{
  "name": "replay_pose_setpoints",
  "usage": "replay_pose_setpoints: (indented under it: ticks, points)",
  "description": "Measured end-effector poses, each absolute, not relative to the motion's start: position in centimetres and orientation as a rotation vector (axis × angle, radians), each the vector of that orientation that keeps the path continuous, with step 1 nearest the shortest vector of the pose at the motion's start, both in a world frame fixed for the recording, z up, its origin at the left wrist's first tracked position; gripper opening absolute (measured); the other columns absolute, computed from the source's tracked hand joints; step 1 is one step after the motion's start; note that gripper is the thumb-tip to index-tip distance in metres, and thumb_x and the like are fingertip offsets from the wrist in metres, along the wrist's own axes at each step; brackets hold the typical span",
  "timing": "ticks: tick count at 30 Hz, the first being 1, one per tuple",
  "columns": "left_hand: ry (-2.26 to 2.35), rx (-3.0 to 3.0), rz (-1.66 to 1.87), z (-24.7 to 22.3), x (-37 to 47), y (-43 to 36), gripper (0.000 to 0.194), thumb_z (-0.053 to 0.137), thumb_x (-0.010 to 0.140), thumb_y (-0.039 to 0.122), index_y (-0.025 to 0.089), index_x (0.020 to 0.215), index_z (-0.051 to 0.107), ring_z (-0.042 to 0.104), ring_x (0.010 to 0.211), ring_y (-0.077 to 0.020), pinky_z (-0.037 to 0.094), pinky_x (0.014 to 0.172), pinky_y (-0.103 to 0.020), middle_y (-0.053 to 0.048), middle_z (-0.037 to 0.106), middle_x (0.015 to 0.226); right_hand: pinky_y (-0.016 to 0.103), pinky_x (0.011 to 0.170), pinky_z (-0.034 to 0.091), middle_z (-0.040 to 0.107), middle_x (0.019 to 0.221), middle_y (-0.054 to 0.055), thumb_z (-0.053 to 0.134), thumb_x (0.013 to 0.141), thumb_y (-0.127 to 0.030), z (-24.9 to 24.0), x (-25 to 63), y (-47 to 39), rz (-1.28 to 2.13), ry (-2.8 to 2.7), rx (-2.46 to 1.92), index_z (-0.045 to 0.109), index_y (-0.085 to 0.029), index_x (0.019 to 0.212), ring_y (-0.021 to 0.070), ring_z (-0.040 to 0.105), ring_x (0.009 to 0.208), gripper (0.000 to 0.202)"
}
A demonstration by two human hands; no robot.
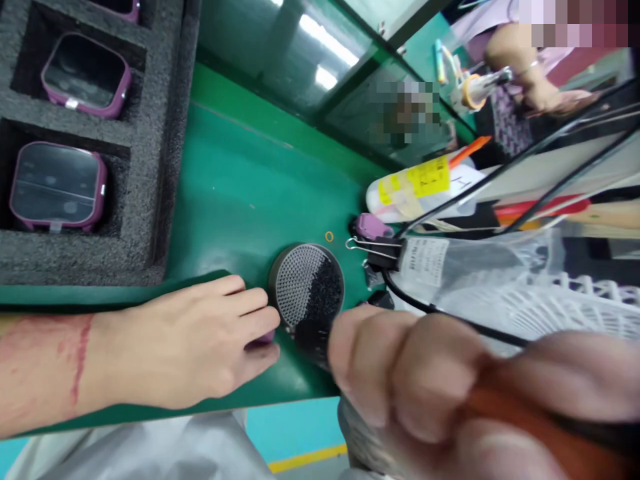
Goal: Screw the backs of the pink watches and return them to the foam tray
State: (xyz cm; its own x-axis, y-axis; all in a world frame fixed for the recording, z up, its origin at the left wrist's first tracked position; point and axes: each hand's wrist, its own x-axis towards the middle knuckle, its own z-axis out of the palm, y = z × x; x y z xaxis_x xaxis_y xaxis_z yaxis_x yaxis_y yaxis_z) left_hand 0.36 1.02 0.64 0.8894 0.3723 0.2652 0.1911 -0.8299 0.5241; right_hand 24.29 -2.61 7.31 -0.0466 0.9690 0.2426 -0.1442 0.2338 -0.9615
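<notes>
My left hand (215, 340) rests at the front edge of the green bench, its fingers closed round a small purple-cased device (264, 338), mostly hidden by them. Close to the camera and blurred, my right hand (430, 373) grips an electric screwdriver (530, 427) with a reddish-brown body. Its black nose (313, 339) points left, at the near rim of a round dish (295, 283). The dish has a perforated plate, and tiny black screws (325, 293) are heaped on its right side. Left of it, purple-framed smartwatches (59, 183) lie face up in a grey foam tray (150, 167).
A white bottle with yellow labels (410, 190), a binder clip (383, 253), clear plastic bags (465, 267) and black cables crowd the right side. An orange ring (329, 237) lies behind the dish. Glass panels (320, 53) border the back; another person's arm (520, 60) shows beyond.
</notes>
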Motion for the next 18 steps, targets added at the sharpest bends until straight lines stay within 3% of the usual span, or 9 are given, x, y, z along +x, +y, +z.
replay_pose_setpoints:
  ticks: [2, 7, 10, 14, 18]
  points:
    - [0.338, 2.574, 0.438, 0.8, 0.2, 1.1, 0.004, 0.078, 0.109, 0.022, 0.022, 0.105, 0.079, 0.060, 0.095, -0.0266, 0.048, 0.080, -0.044, -0.006, 0.071, 0.108, 0.033, 0.054, 0.062, 0.056, 0.075, -0.010, 0.082, 0.112, -0.024, 6.6, 25.0, -1.6, 1.057, -1.153, -0.877, 0.076, -0.032, 0.137, 0.0107, 0.058, 0.051, 0.027]
    - [0.254, 2.567, 0.452, 1.0, -0.3, 1.2, 0.014, 0.082, 0.102, 0.019, 0.025, 0.091, 0.074, 0.069, 0.114, -0.0288, 0.059, 0.094, -0.042, -0.010, 0.079, 0.133, 0.031, 0.050, 0.057, 0.066, 0.072, -0.011, 0.090, 0.102, -0.018, 4.9, 25.2, 1.5, 0.883, -1.084, -0.839, 0.080, -0.031, 0.116, 0.0100, 0.056, 0.046, 0.021]
    - [0.309, 2.565, 0.533, 1.2, -0.5, 1.2, 0.013, 0.071, 0.105, 0.013, 0.023, 0.097, 0.076, 0.072, 0.114, -0.0292, 0.062, 0.098, -0.044, -0.011, 0.081, 0.135, 0.029, 0.048, 0.054, 0.064, 0.069, -0.012, 0.093, 0.099, -0.022, 4.2, 24.4, 2.3, 0.855, -1.014, -0.851, 0.076, -0.027, 0.102, 0.0084, 0.053, 0.044, 0.018]
    - [0.394, 2.569, 0.593, 1.3, -0.3, 1.2, 0.023, 0.060, 0.110, 0.012, 0.019, 0.114, 0.081, 0.074, 0.110, -0.0312, 0.061, 0.089, -0.048, -0.012, 0.083, 0.128, 0.028, 0.048, 0.054, 0.059, 0.067, -0.010, 0.091, 0.099, -0.023, 3.8, 23.8, 2.6, 0.849, -0.993, -0.879, 0.068, -0.022, 0.078, 0.0069, 0.053, 0.045, 0.032]
    - [0.433, 2.609, 0.602, 0.8, -0.2, 0.9, 0.021, 0.062, 0.116, 0.016, 0.018, 0.120, 0.082, 0.074, 0.110, -0.0313, 0.058, 0.085, -0.049, -0.011, 0.083, 0.126, 0.028, 0.048, 0.054, 0.059, 0.067, -0.010, 0.091, 0.100, -0.022, 3.4, 23.8, 2.6, 0.862, -0.991, -0.882, 0.071, -0.022, 0.082, 0.0074, 0.053, 0.045, 0.027]
